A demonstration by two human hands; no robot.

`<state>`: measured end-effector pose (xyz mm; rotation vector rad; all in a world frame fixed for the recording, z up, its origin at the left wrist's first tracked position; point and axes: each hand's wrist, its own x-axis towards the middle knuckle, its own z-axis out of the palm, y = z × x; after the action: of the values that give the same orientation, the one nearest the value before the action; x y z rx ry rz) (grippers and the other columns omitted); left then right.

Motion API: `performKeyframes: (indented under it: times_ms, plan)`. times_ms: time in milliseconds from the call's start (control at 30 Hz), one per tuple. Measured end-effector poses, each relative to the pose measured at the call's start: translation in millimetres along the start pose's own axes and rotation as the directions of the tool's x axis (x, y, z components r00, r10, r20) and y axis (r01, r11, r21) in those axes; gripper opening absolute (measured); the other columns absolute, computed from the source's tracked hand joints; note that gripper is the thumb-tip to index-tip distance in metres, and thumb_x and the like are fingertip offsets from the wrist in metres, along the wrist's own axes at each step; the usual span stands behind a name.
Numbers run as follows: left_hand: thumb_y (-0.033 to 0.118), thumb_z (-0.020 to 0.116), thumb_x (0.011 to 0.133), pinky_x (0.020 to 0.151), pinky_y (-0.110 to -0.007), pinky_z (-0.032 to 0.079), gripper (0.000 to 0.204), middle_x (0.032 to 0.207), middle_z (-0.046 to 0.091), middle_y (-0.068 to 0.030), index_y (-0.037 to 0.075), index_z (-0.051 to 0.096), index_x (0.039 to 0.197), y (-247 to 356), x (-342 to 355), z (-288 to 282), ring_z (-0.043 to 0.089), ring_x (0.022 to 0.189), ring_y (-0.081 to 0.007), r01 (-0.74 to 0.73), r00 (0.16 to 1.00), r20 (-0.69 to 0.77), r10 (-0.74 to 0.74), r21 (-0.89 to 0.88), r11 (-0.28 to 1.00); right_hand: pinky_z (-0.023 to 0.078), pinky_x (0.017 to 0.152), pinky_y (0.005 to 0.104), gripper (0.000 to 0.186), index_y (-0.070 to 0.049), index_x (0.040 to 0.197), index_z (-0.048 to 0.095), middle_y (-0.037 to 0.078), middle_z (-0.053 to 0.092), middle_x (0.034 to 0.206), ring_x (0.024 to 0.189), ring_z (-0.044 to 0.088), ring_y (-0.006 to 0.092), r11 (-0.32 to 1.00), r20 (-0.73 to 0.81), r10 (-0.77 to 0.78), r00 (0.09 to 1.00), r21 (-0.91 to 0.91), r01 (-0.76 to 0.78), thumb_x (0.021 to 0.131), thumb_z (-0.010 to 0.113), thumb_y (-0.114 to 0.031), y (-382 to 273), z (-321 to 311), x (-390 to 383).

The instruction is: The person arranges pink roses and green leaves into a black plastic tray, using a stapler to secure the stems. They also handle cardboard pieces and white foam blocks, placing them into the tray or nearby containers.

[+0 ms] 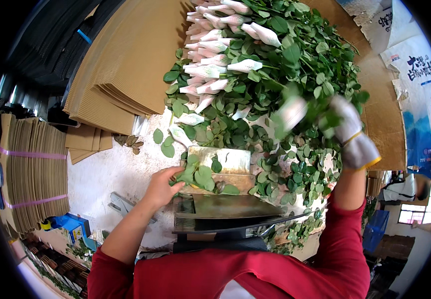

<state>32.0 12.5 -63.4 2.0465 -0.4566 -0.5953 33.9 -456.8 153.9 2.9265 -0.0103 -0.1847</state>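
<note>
My right hand [347, 124], in a white glove with a yellow cuff edge, is raised at the right and smeared by motion. It appears closed on a leafy rose stem, whose blurred bud [292, 112] in a white net sleeve points left. My bare left hand [164, 187] rests at the left side of a metal-and-wood block [233, 158]. Its thumb and forefinger are apart, their tips against green leaves [199, 175] lying on the block; other fingers are partly hidden. Beyond lies a big pile of net-sleeved roses [210, 60], buds to the left, foliage [300, 55] to the right.
Cardboard sheets [121, 65] stand at the far left, near a strapped cardboard stack [33, 169]. A grey metal tool, possibly a stapler [121, 203], lies left of my forearm. A dark plate [225, 207] projects toward me. Loose leaves [292, 179] litter the white tabletop [88, 179].
</note>
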Motion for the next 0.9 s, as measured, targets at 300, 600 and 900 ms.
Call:
performKeyframes:
  times_ms: [300,600,900]
  plan:
    - [-0.003,0.068,0.076,0.072,-0.029,0.052,0.018,0.084,0.065,-0.0094,0.004,0.074,0.091,37,29,-28,0.064,0.078,-0.0185,-0.173,0.974,-0.139,0.18,0.057,0.983,0.057,0.068,0.038,0.016,-0.014,0.098,0.069,0.005,0.067,0.087,0.077,0.068,0.0272,0.852,-0.289,-0.346,0.893,0.301,0.428,0.083,0.066,-0.018,-171,61,35]
    - [0.019,0.06,0.095,0.099,-0.038,0.047,0.029,0.123,0.063,-0.016,0.008,0.067,0.121,98,76,23,0.061,0.112,-0.0335,-0.374,0.869,0.314,0.383,-0.092,0.923,0.048,0.094,0.0388,0.029,-0.016,0.116,0.063,0.012,0.063,0.119,0.106,0.063,0.0293,0.919,0.415,0.005,0.91,0.357,-0.168,0.092,0.051,-0.027,-109,157,-43]
    - [0.017,0.073,0.082,0.104,-0.045,0.039,0.053,0.135,0.05,-0.0134,0.02,0.057,0.132,45,128,6,0.045,0.125,-0.0328,-0.18,0.954,-0.05,0.296,0.694,0.698,0.056,0.081,0.0427,0.029,-0.01,0.113,0.065,0.013,0.062,0.119,0.102,0.067,0.0297,0.854,0.356,0.482,0.801,0.013,-0.52,0.086,0.06,-0.019,-64,93,-100]
